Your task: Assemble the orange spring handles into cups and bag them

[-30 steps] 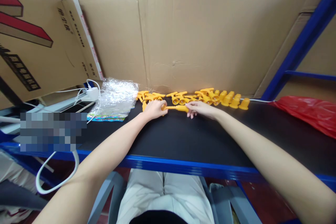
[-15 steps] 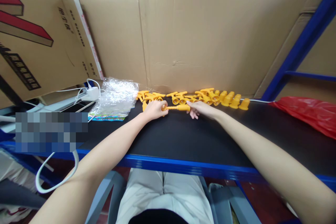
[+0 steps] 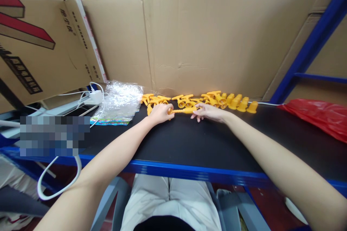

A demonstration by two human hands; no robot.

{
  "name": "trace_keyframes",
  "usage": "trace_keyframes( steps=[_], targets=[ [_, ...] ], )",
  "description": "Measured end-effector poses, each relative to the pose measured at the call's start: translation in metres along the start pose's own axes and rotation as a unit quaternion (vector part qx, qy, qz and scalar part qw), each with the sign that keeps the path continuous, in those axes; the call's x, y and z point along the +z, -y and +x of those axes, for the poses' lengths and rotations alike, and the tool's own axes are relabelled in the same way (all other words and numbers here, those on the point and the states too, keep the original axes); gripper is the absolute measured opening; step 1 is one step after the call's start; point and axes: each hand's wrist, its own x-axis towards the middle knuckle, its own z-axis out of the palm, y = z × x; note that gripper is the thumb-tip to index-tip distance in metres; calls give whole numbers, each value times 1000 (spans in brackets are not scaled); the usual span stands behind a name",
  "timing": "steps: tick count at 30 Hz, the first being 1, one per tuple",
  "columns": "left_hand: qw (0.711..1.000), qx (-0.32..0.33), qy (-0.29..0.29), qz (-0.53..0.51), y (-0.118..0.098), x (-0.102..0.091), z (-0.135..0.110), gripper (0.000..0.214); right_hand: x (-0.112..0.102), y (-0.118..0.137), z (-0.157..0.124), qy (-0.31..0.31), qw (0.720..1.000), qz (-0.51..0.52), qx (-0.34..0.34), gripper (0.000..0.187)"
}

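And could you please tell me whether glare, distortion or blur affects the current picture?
Head view throughout: bright glints on the clear plastic packaging; a washed-out patch at the top edge; apparent wide-angle stretch enlarging the right forearm; a pixelated block masking an area at left; fine detail soft on the yellow piece in the left hand.

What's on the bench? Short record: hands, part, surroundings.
left hand: closed around yellow ridged part
right hand: fingers at the part's right end; grip unclear
behind hands: yellow T-handled pieces
right of those: yellow cone-shaped pieces
far left: clear plastic packaging, white cables
far right: red plastic
surface: black tabletop
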Motion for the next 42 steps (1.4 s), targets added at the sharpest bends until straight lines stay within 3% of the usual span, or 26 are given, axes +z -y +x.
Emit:
trace_keyframes(
  steps=[2,8,11,17,19,23,32,34,37,42],
  targets=[
    [1000,7,-5,5,0,-1,-1,28,1,0,1,-6,1000,1,1,38],
    [1000,12,-5,7,-1,-2,-2,27,10,10,1,-56,995,-65,60,61],
    [1000,-5,1,7,-2,-2,0,28,9,12,-1,-52,994,-71,66,65],
    [1000,-9,4,2,-2,0,1,28,-2,7,-4,12,999,-33,39,45],
    [1000,-8,2,6,-1,0,1,28,-4,4,-4,13,999,-14,30,50],
    [1000,5,-9,19,0,-1,-1,27,-2,3,-2,11,1000,2,21,37],
    [1000,-5,-7,7,0,1,0,27,8,9,2,-34,996,-39,67,61],
    [1000,-9,-5,4,0,2,1,27,6,8,1,-24,997,-29,72,60],
    [1000,-9,-4,4,0,2,2,27,0,5,-2,7,998,2,54,41],
    [1000,-15,2,12,-1,0,1,28,-4,1,-2,12,999,23,21,39]
  ],
)
